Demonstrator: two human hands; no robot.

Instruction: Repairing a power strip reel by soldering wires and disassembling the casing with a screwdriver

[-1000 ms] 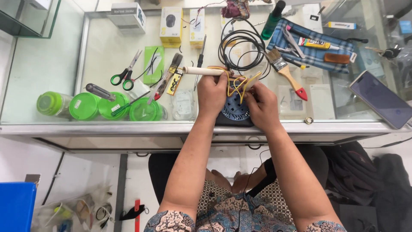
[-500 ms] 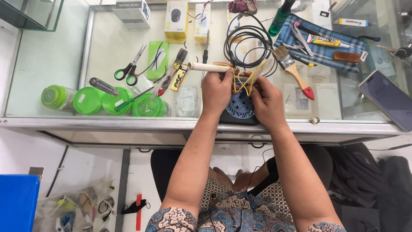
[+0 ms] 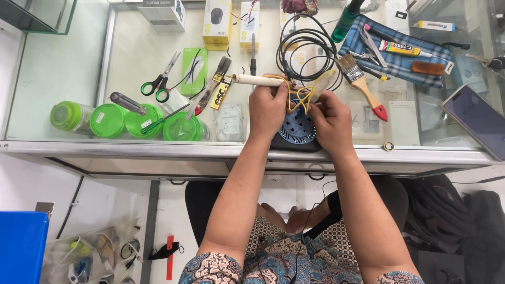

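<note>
Little changed since 0.5 s ago: both hands same spot over the blue unit, wires bunched a bit tighter between the fingers.

Left hand (image 3: 267,108): closed, pinching yellow wires (image 3: 298,95) at their 9 o'clock side, cream tool handle (image 3: 258,80) lying across the knuckles and sticking out toward 9 o'clock. Right hand (image 3: 331,118): closed, pinching same wires from 3 o'clock. Wires thin, looped, tangled; count not readable.

Blue unit (image 3: 298,129): one, round, slotted plastic face on dark base, directly under the hands at the near edge of the glass counter (image 3: 63,68).

Counted around it:
- 4 green lids/jars (image 3: 108,120), round, translucent plastic, in a row at 9 o'clock.
- 1 scissors (image 3: 160,84), green handles, 10 o'clock.
- 1 black cable coil (image 3: 305,50), rubbery, several loops, 12 o'clock, just beyond the wires.
- 2 brushes: wood-handled brush (image 3: 363,87) with red tip at 2 o'clock; slim brush (image 3: 213,87) at 10 o'clock.
- 1 plaid pouch (image 3: 400,58), blue cloth, tools lying on it, 1 o'clock.
- 1 phone (image 3: 476,118), flat, dark screen, 3 o'clock, well apart.
- 2 yellow boxes (image 3: 216,23), card, 11 o'clock, far edge.
- 1 green bottle (image 3: 347,18), 12 o'clock, far edge.
</note>
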